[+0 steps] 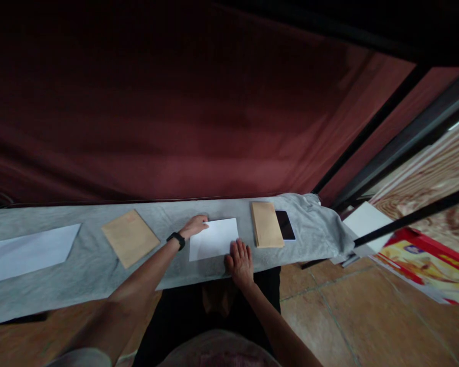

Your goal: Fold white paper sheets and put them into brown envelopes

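A white sheet of paper [214, 240] lies in front of me on the grey cloth, small enough that it may be folded. My left hand [195, 226], with a black watch on the wrist, grips its far left corner between thumb and fingers. At the near right corner, my right hand [240, 261] rests flat with the fingers stretched out, touching the paper's edge. To the right is a stack of brown envelopes [266, 225]. A single brown envelope [130, 238] lies at an angle left of my left hand.
The grey cloth [309, 229] covers a long narrow table. A dark-screened tablet or phone [285, 225] sits partly under the envelope stack. More white paper [30, 252] lies far left. A red curtain [199, 173] hangs behind; a red-and-yellow box [428, 265] is right.
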`<state>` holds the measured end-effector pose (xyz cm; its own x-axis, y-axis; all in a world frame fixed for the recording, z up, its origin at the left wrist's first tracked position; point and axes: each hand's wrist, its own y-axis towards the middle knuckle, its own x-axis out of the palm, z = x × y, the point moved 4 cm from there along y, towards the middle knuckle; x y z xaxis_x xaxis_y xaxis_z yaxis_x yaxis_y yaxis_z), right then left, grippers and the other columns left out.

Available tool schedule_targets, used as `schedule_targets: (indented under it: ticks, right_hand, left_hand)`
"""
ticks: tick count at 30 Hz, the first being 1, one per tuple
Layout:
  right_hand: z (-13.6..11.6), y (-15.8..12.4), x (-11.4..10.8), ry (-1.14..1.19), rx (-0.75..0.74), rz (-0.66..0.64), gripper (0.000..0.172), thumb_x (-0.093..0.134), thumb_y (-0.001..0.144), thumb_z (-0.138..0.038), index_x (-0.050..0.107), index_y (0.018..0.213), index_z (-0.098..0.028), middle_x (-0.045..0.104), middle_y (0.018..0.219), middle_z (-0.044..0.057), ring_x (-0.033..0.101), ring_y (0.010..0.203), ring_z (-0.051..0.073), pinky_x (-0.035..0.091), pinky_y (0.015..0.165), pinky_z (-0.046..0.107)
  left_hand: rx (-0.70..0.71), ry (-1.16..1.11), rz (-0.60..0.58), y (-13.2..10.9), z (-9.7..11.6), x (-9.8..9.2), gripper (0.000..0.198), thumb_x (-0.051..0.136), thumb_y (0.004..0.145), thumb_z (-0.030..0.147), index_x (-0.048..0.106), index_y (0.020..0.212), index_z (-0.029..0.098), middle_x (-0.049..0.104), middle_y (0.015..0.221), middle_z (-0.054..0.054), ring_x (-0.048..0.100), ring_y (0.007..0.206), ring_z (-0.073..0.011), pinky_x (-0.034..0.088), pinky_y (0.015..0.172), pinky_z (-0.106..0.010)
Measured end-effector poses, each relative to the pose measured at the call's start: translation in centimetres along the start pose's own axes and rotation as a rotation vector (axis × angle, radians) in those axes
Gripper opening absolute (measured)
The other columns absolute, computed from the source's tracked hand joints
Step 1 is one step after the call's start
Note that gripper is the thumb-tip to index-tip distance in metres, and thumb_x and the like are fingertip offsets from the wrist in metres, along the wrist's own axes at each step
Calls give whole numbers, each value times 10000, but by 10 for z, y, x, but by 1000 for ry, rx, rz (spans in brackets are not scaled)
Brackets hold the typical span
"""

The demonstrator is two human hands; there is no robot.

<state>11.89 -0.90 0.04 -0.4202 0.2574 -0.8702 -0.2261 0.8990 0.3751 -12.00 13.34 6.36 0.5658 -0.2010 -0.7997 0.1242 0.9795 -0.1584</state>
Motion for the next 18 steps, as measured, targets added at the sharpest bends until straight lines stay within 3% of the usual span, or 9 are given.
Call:
schedule_targets:
  ticks: [6,9,13,15,18]
  right_hand:
    - [31,24,-4,628,278,93,683,387,1028,-427,179,1615,-147,563,1446,193,568,1310,260,509,1006,432]
    - [34,53,-11,854,307,86,668,371,1029,-441,185,1615,-180,595,1413,186,608,1265,243,534,963,426]
    - [27,89,-35,1068,289,95,610,468,982,-496,459,1495,-166,638,1361,170,641,1202,257,535,961,432]
    - [22,99,-50,1087,264,64,486,507,966,-495,648,1303,-174,742,1150,122,694,1053,249,551,921,410]
    - [12,100,-69,1014,167,26,326,546,954,-415,742,1107,-204,769,1020,69,708,963,234,562,887,389]
  left_hand:
    - [113,-210,62,-24,19,-43,255,518,804,437,583,803,190,618,739,14,574,695,-151,444,623,-251]
    - [198,-367,131,-39,33,-60,326,552,826,514,586,841,190,635,776,7,586,728,-156,467,652,-258]
    - [292,-346,248,-57,44,-72,314,564,867,499,632,881,194,699,899,-34,636,854,-193,512,796,-312]
    - [347,-189,312,-64,45,-76,250,546,894,433,652,891,208,723,986,-55,647,965,-219,496,929,-366]
    - [405,77,398,-71,41,-76,188,492,906,265,674,931,225,720,1135,-74,608,1145,-241,417,1077,-439]
